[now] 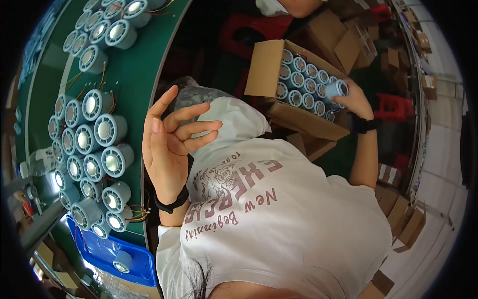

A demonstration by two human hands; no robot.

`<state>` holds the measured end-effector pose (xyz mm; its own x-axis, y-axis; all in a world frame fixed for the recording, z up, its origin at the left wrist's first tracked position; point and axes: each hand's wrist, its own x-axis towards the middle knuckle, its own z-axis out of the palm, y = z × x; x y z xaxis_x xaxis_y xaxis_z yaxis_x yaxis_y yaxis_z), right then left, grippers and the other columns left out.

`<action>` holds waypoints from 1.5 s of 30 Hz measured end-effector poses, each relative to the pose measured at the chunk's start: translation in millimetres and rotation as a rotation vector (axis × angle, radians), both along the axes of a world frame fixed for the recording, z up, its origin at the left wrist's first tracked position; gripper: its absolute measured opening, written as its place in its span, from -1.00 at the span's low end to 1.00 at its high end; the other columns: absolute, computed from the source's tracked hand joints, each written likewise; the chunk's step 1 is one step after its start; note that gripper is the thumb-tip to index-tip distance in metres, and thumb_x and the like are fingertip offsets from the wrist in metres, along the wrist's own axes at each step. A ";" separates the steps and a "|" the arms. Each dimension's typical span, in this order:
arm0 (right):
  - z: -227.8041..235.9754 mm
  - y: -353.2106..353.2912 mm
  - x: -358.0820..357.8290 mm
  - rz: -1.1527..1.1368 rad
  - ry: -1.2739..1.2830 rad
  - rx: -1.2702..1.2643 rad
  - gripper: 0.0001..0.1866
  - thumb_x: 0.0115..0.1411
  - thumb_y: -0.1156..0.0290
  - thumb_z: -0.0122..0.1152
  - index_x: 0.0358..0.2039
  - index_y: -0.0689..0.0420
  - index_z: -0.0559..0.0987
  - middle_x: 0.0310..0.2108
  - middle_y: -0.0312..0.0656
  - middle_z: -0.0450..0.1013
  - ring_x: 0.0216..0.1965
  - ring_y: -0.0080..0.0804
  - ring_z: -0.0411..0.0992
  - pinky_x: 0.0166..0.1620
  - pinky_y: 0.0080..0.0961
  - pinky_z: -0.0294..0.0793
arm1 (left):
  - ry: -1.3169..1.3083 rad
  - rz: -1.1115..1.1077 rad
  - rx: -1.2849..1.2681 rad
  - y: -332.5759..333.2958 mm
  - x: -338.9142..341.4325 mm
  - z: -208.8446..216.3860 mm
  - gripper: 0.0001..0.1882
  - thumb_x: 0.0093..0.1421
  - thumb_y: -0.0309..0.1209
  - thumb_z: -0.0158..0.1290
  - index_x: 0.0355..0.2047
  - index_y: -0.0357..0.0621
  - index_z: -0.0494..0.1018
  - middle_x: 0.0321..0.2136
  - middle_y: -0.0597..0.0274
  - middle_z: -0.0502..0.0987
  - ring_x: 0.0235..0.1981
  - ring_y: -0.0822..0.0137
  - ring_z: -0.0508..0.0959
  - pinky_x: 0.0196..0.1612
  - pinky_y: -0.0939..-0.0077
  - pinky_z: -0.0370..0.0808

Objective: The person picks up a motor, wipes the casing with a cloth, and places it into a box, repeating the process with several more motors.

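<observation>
My right hand [355, 101] grips a light-blue cylindrical part [337, 88] at the right rim of an open cardboard box [266, 70]. Rows of similar round-ended blue cylinders [309, 86] stand packed inside that box. My left hand [174, 137] is raised in front of my body, fingers spread and nothing in them. It is nearest to the green worktable [142, 124], beside its edge. On the table several blue cylinders [110, 128] stand in a cluster, each with a slotted ring around a silvery centre. Thin coloured wires come off some of them.
Another group of cylinders [117, 34] stands at the table's far end. A blue tray [144, 256] at the near left holds one cylinder [122, 261]. Red stools [393, 106], more cartons [331, 37] and part of another person [298, 6] are beyond the box.
</observation>
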<state>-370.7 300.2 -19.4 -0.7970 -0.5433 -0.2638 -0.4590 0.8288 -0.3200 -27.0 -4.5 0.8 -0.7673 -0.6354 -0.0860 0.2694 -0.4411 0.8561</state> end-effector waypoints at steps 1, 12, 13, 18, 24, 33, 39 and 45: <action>-29.7 34.5 -14.1 -0.064 0.022 0.116 -0.44 -0.24 0.35 0.44 -0.17 0.29 0.52 -0.34 -0.07 0.51 -0.25 -0.32 0.49 -0.16 -0.44 0.46 | -0.012 -0.019 -0.030 0.4 -5.0 -1.5 -0.41 0.41 -0.12 -0.39 0.21 -0.42 0.05 -0.11 -0.32 0.47 -0.22 -0.04 0.62 -0.20 0.27 0.64; -126.0 99.2 -27.6 -0.292 -0.313 0.365 -0.25 -0.34 0.24 0.54 -0.13 0.40 0.46 -0.24 0.12 0.50 -0.21 -0.13 0.51 -0.14 -0.38 0.49 | -0.043 -0.021 -0.035 22.8 -19.4 -4.3 -0.53 0.40 -0.31 -0.30 0.20 -0.39 0.08 -0.07 -0.23 0.44 -0.20 0.00 0.61 -0.18 0.29 0.64; -127.7 103.4 -30.2 -0.250 -0.293 0.363 -0.26 -0.31 0.24 0.53 -0.13 0.40 0.47 -0.27 0.09 0.51 -0.26 -0.18 0.51 -0.20 -0.38 0.50 | -0.049 -0.009 -0.037 22.0 -20.8 -6.7 -0.54 0.40 -0.34 -0.28 0.20 -0.38 0.09 -0.07 -0.21 0.44 -0.20 0.00 0.61 -0.18 0.30 0.64; -145.2 108.8 -54.0 -0.109 -0.251 0.398 -0.34 -0.23 0.24 0.48 -0.12 0.37 0.50 -0.30 0.04 0.53 -0.36 -0.27 0.52 -0.31 -0.36 0.51 | -0.040 0.003 -0.010 8.4 -22.5 -10.1 -0.56 0.38 -0.39 -0.20 0.21 -0.33 0.11 -0.07 -0.11 0.45 -0.20 0.05 0.61 -0.16 0.32 0.63; -183.4 188.6 -85.9 0.230 -0.010 0.323 -0.04 -0.09 -0.29 0.22 0.25 0.00 0.29 0.15 -0.09 0.35 0.12 -0.19 0.35 0.09 -0.33 0.38 | 0.058 -0.168 0.119 -0.5 -12.8 -13.0 -0.59 0.35 -0.44 -0.12 0.19 -0.17 0.16 -0.07 0.07 0.42 -0.19 0.21 0.59 -0.12 0.38 0.58; 33.6 -126.6 91.5 0.313 -0.087 -0.537 -0.60 0.35 0.44 -0.16 0.19 0.16 0.32 0.06 -0.06 0.33 -0.07 -0.25 0.37 0.04 -0.38 0.31 | -0.006 -0.133 -0.142 14.9 20.4 -20.9 -0.56 0.35 -0.34 -0.07 0.18 -0.23 0.21 0.01 0.10 0.40 -0.08 0.31 0.55 0.01 0.42 0.50; 55.3 -250.3 217.3 1.088 -0.320 -0.854 -0.53 0.43 0.29 -0.29 0.23 0.32 0.18 0.10 0.11 0.35 0.14 -0.21 0.32 0.18 -0.33 0.23 | 0.088 0.139 -0.232 16.8 39.9 -19.6 -0.59 0.25 -0.36 0.09 0.04 -0.29 0.33 -0.05 0.09 0.44 -0.08 0.37 0.51 -0.07 0.49 0.48; 42.3 -286.5 250.6 1.217 -0.915 -0.859 -0.60 0.39 0.40 -0.20 0.17 0.32 0.27 -0.04 0.08 0.47 -0.01 -0.22 0.45 0.07 -0.42 0.36 | -0.229 0.532 -0.452 23.0 103.3 -5.5 -0.69 0.19 -0.42 0.15 -0.11 -0.30 0.39 -0.15 0.12 0.45 -0.16 0.42 0.47 -0.17 0.51 0.46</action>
